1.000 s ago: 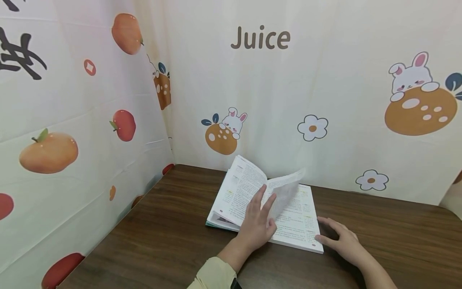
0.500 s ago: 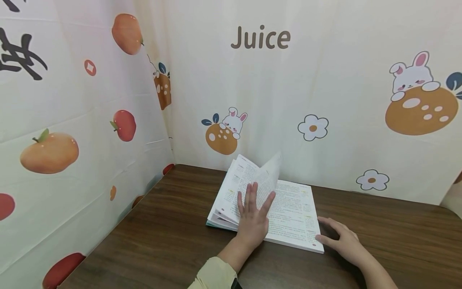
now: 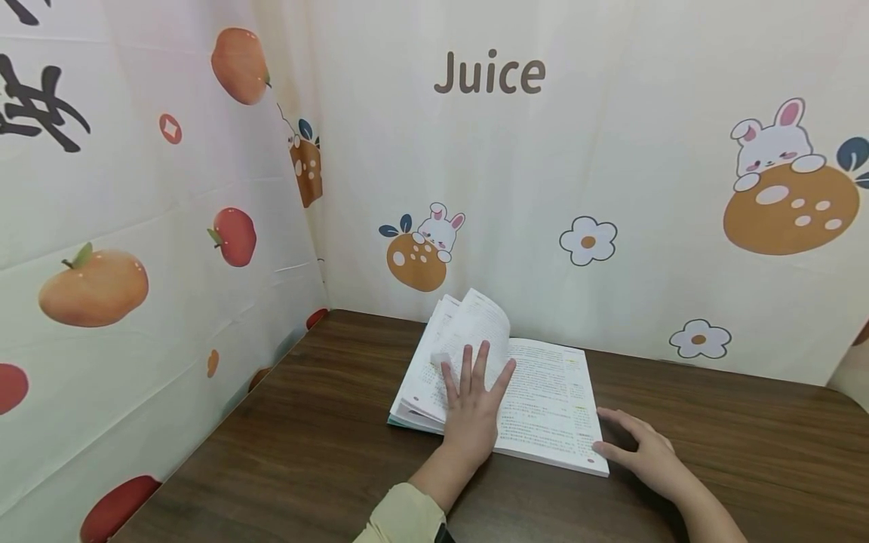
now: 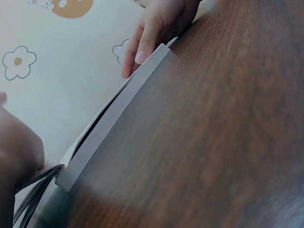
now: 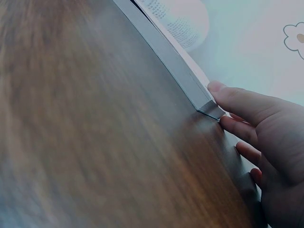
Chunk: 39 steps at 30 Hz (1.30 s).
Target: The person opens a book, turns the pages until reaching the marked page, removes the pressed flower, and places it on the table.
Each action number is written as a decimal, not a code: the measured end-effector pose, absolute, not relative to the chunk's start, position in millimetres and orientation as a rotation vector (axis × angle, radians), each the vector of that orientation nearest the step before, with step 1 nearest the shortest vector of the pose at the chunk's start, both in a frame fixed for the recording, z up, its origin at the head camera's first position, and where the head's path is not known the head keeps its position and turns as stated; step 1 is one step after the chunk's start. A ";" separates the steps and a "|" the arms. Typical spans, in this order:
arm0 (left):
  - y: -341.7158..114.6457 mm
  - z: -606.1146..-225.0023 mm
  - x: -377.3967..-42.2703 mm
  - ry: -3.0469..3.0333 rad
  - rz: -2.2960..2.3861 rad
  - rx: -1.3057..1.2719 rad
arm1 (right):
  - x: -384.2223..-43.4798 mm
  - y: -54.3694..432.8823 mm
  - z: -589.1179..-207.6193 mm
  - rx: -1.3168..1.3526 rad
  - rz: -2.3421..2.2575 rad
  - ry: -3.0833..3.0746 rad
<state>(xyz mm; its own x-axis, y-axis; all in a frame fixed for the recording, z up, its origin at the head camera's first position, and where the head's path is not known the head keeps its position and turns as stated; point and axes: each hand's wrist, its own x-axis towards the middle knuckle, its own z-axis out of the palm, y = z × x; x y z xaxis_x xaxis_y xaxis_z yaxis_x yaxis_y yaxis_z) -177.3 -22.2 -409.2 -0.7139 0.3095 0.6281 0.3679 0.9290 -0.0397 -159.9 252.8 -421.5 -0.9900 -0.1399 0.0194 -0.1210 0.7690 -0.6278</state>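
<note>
A thick paperback book lies spread on the table, its pages full of small print with coloured side notes. Across its left half my left hand rests with spread fingers, touching a lifted page that curls over to the left. That page's top stands above the left-hand pages. At the book's right edge is my right hand, fingers loosely bent, thumb and index fingertip right at the edge. In the right wrist view the thumb sits against the page edges near the book's corner.
The dark wood-grain table reaches back to a printed white cloth with fruit, rabbits and flowers. Another cloth wall stands along the left side. A light sleeve and a black wrist strap show on the left arm.
The lifted page has swung from the right side over to the left. My left hand has shifted slightly left with its fingers spread wider. My right hand has stayed at the book's edge.
</note>
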 end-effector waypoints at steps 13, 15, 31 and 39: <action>-21.9 -407.3 -177.4 -2.555 0.011 -0.502 | -159.5 252.6 -421.5 -0.235 -1.026 2.949; -21.6 -406.7 -177.0 -2.591 0.070 -0.537 | -159.4 252.7 -421.5 -0.236 -1.023 2.950; -15.5 -408.8 -176.1 -2.906 -0.022 -0.628 | -160.9 253.0 -421.7 -0.203 -1.021 2.917; -14.2 -413.6 -174.0 -2.992 -0.304 -0.609 | -160.8 252.8 -421.7 -0.204 -1.014 2.921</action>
<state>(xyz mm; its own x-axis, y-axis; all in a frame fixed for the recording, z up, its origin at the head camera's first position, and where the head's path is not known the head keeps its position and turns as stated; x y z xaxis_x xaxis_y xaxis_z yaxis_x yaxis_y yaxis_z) -174.0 -14.2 -413.6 -0.9188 0.3790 0.1104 0.3935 0.9018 0.1786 -160.8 252.8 -421.7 -0.9904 -0.1382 0.0030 -0.1103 0.7774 -0.6192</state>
